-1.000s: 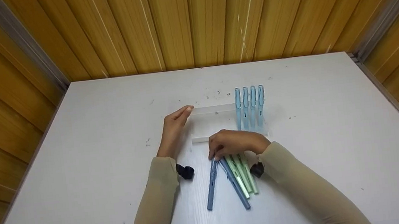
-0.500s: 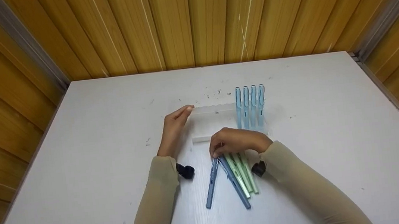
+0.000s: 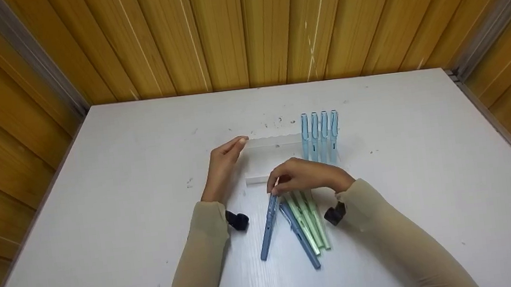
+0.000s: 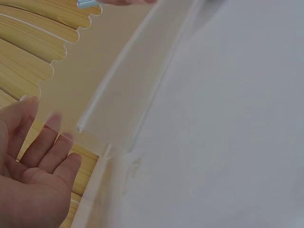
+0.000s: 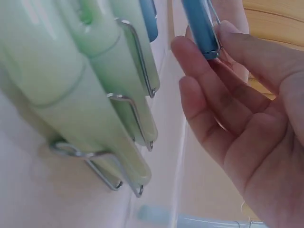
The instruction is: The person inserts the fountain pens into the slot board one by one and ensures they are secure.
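- Four pale-blue pens (image 3: 315, 132) are standing in a clear rack (image 3: 272, 140).
- Left hand (image 3: 225, 161) is pinching its edge.
- Right hand (image 3: 306, 175) is pinching a dark-blue pen (image 3: 269, 228) (by its cap).

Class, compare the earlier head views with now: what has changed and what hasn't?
The right hand, pinching a dark blue pen, has moved slightly toward the clear rack, drawing the pen along. The left hand at the rack's corner, light blue pens, green pens and other dark blue pen stayed put.
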{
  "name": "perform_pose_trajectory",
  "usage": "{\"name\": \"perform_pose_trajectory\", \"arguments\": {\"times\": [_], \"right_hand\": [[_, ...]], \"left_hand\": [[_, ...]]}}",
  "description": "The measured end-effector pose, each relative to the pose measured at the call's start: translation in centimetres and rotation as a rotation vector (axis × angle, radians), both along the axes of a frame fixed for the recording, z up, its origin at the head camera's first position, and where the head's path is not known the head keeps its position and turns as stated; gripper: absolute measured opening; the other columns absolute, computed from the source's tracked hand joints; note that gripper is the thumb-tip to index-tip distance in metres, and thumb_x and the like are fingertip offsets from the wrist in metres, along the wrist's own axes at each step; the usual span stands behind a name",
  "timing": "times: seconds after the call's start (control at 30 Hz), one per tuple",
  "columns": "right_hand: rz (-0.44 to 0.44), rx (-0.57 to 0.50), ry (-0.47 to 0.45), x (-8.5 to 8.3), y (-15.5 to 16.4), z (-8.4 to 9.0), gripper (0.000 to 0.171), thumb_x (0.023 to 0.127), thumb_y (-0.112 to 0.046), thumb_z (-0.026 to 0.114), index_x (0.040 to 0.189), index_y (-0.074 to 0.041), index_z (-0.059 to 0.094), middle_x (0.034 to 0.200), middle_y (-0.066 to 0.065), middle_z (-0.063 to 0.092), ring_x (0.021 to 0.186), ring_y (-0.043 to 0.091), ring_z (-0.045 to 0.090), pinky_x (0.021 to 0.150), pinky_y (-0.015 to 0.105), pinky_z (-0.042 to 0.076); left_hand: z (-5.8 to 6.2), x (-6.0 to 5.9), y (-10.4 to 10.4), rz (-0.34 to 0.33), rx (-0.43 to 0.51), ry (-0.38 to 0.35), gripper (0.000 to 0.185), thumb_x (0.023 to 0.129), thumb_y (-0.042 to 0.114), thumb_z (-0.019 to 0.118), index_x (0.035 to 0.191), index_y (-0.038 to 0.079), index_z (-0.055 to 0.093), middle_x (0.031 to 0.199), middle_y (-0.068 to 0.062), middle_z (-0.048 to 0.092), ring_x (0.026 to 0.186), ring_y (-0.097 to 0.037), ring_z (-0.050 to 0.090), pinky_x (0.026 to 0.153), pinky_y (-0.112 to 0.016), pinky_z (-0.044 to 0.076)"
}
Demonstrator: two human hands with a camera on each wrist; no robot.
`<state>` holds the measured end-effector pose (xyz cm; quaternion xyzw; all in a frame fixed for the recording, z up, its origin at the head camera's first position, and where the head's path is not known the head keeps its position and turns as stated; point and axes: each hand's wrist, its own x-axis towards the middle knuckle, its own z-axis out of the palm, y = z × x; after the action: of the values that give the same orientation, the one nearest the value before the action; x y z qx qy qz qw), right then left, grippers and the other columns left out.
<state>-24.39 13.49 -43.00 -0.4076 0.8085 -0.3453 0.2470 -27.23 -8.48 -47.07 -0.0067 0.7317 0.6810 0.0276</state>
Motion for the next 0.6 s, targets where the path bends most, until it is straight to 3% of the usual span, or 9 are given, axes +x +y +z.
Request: {"name": "perform_pose_trajectory", "arguments": {"times": [0.17,0.6], "right_hand": [[-0.040,-0.041,-0.021,-0.1,0.3,-0.1,0.021,0.090,-0.020,0.069,0.105,-0.007,0.072,0.097,0.003,0.072,0.079,0.009,0.060,0.078,0.022,0.053],[-0.098,-0.180,-0.110,-0.4,1.8,-0.3,0.017,0.090,-0.015,0.069,0.103,-0.004,0.072,0.098,0.009,0.070,0.083,0.010,0.064,0.078,0.022,0.055]], "left_hand": [[0.0,0.0,-0.1,0.007,-0.011,0.003,0.037,0.091,0.043,0.063,0.119,0.019,0.069,0.131,0.002,0.062,0.129,-0.017,0.051,0.111,-0.038,0.039],[-0.2,-0.1,0.1,0.023,-0.019,-0.043,0.036,0.090,0.045,0.064,0.118,0.024,0.069,0.129,0.006,0.063,0.128,-0.014,0.052,0.111,-0.036,0.038]]}}
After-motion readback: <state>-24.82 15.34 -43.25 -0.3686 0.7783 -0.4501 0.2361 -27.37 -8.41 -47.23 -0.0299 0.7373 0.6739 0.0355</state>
